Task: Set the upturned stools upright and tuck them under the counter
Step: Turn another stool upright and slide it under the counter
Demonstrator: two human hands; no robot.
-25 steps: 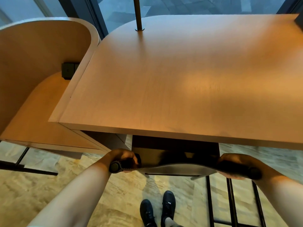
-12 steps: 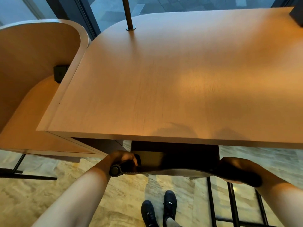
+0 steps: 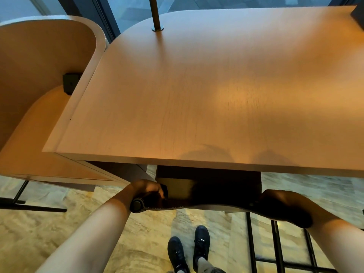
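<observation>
A dark stool (image 3: 206, 196) with a curved, stitched seat stands upright at the front edge of the wooden counter (image 3: 206, 91), most of it hidden beneath the top. My left hand (image 3: 146, 191) grips the seat's rolled left end. My right hand (image 3: 283, 205) grips the rolled right end. Only the near rim of the seat and a strip of its top show below the counter edge.
A curved wooden partition (image 3: 45, 62) adjoins the counter on the left. A metal post (image 3: 155, 14) rises from the counter's far side before glass panes. Black frame bars (image 3: 275, 243) cross the stone floor at right, another bar (image 3: 29, 207) at left. My black shoes (image 3: 189, 251) stand below.
The stool has slid farther under the counter, so less of its seat shows. Both hands kept their grip and moved forward with it.
</observation>
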